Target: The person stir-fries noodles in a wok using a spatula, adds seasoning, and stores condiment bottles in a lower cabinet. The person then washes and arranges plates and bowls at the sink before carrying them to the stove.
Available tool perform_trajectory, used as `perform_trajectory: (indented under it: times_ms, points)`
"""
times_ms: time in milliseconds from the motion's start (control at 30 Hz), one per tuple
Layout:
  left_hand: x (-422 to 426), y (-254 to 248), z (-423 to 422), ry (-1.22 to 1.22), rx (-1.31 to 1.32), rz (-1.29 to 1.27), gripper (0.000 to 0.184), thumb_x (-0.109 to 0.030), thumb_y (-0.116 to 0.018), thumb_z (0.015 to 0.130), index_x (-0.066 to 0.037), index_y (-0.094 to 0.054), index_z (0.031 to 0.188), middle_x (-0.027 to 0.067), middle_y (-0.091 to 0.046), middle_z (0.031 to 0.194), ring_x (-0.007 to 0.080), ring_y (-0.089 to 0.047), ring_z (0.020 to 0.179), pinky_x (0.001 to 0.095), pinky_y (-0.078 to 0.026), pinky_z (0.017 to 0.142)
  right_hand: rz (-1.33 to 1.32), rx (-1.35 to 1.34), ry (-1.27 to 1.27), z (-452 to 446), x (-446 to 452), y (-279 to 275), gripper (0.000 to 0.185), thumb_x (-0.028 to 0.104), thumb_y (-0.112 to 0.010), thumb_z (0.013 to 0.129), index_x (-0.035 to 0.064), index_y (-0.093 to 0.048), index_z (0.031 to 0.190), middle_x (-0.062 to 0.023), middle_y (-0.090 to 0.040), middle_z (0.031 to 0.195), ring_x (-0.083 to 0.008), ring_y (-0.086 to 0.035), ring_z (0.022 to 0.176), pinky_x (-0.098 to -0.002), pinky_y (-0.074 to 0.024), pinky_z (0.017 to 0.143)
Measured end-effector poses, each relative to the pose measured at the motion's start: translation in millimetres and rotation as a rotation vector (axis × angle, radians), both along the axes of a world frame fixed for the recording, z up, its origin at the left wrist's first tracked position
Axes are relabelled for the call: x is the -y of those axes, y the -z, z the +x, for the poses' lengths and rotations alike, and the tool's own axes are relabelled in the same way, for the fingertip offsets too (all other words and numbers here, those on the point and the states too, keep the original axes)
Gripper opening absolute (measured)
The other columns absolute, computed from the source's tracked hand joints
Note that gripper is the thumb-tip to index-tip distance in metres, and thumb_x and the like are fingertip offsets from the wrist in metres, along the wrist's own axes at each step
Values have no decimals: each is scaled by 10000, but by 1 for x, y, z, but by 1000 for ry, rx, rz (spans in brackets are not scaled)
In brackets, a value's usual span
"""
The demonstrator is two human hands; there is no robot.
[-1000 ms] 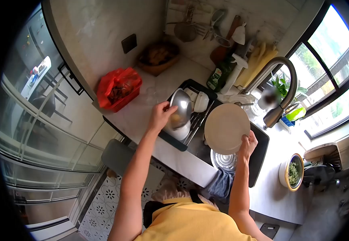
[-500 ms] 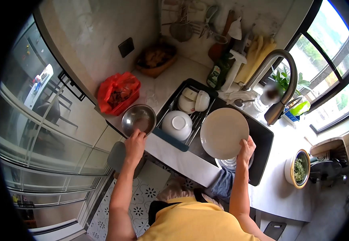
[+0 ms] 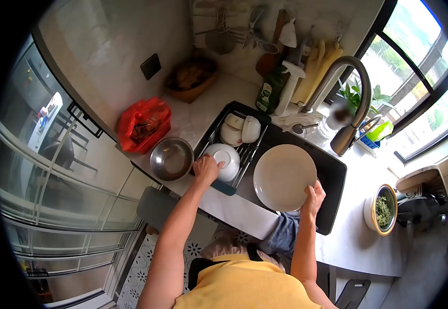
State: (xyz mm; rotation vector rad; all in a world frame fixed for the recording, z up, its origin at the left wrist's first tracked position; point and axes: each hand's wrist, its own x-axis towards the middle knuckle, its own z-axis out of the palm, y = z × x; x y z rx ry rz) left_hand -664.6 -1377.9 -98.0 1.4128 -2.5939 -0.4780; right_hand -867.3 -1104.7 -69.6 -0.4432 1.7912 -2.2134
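Observation:
My right hand (image 3: 312,198) grips the lower right rim of a large pale plate (image 3: 284,176), held over the dark sink (image 3: 331,177). At the near left of the dish rack (image 3: 233,188), my left hand (image 3: 208,170) has its fingers on the rim of an upside-down white bowl (image 3: 224,161); its fingers are bent round the edge. Smaller white bowls (image 3: 250,129) lean together at the rack's far end. Left of the rack, a metal bowl (image 3: 171,159) rests on the counter, touched by neither hand.
A red bag in a basket (image 3: 144,125) stands beyond the metal bowl. The curved faucet (image 3: 366,92) arches over the sink's far side. Bottles (image 3: 271,92) stand behind the rack. A blue-grey cloth (image 3: 282,235) hangs at the sink's front edge. A bowl of greens (image 3: 381,210) sits right.
My left hand set the metal bowl down on the counter left of the rack, let it go and moved right to the white bowl. The plate in my right hand stays over the sink.

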Motion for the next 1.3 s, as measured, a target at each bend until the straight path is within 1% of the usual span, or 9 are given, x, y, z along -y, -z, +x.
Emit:
perform_trajectory:
  times_ms: [200,433,633,833,900,1100,1200,1267,1300]
  points:
    - [8,-7,-3,37,84,-53,175,-70,-538,764,-43,-711,772,222,-678,854,360,-671,844,460,-514,732,23,-28,56,3,-19,-9,133,82,-595,822,-27,-642,881,66,-487,671,-20,-400,594,-181,-301,549]
    - [1,-2,2,-25,78,-22,202,-122,-544,789,-8,-704,837,229,-673,901,379,-654,900,490,-497,812,32,3,89,4,-19,-10,151,41,-575,804,-38,-645,911,61,-509,692,-22,-418,608,-185,-318,559]
    - [-10,-19,4,-33,-4,-25,254,-213,-670,774,-6,-675,923,197,-684,844,376,-662,843,479,-514,729,-53,94,30,-7,-18,9,150,22,-556,788,-43,-642,892,59,-498,683,-31,-402,594,-180,-320,567]
    - [-11,-35,20,24,-749,689,251,-122,-622,830,23,-613,1034,107,-703,810,138,-625,628,256,-473,544,-48,125,16,-9,-9,7,143,35,-571,786,-39,-642,886,60,-492,673,-32,-405,593,-181,-316,566]
    - [-21,-46,30,-28,-891,748,220,-48,-576,872,18,-587,1082,47,-688,791,13,-431,510,166,-352,471,8,64,32,-5,-3,-4,157,51,-579,794,-41,-646,901,55,-512,679,-34,-428,600,-178,-326,572]
    - [-36,-57,75,-179,-879,550,203,-53,-571,872,14,-588,1063,43,-713,815,30,-518,576,189,-402,518,61,-86,-41,10,53,-35,219,29,-577,825,-42,-635,1023,-20,-640,804,-59,-568,719,-207,-456,656]
    - [-10,-55,106,-288,-838,159,231,-54,-623,839,-27,-598,1067,38,-716,825,93,-535,571,233,-442,572,37,-151,-107,27,97,-45,296,-26,-592,799,14,-627,1090,-77,-689,863,-100,-620,770,-249,-492,703]
    - [0,-62,114,-314,-597,-350,257,-66,-682,795,-66,-618,1043,39,-713,800,187,-587,597,295,-476,658,178,-526,-29,38,133,-41,373,-40,-608,753,87,-627,1103,-156,-685,872,-181,-668,774,-293,-510,715]
    - [-2,-60,118,-314,-597,-350,257,-66,-682,795,-66,-618,1043,39,-713,800,187,-587,597,295,-476,658,178,-594,-17,42,139,-39,402,-40,-619,733,111,-626,1105,-171,-678,871,-223,-683,769,-315,-520,711]
